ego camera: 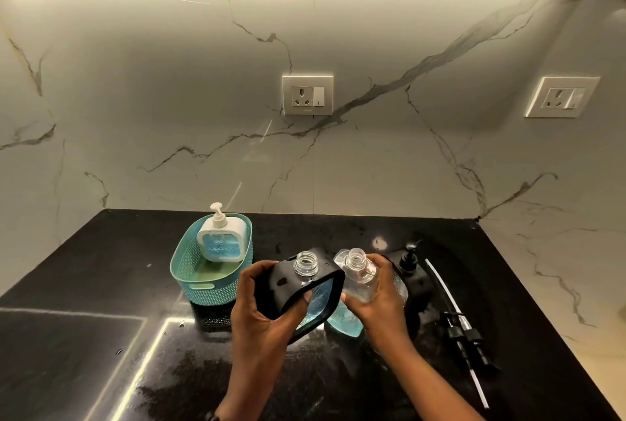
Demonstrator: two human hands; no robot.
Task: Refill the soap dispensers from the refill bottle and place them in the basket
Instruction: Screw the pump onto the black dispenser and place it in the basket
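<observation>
My left hand [264, 305] grips a black-framed soap dispenser [298, 288] with its pump off and its clear threaded neck open; blue liquid shows in its lower part. My right hand [376, 298] holds the clear refill bottle [355, 281], uncapped, with blue soap at its bottom, right beside the dispenser, their necks side by side. A white dispenser [222, 239] with its pump on stands in the teal basket [193, 271] at the left. A second black dispenser [411, 271] with a pump stands behind my right hand.
A loose black pump head with a long white tube [457, 322] lies on the black countertop [101, 285] at the right. The counter is wet in front of me. A marble wall with two sockets rises behind; the counter's right edge runs diagonally.
</observation>
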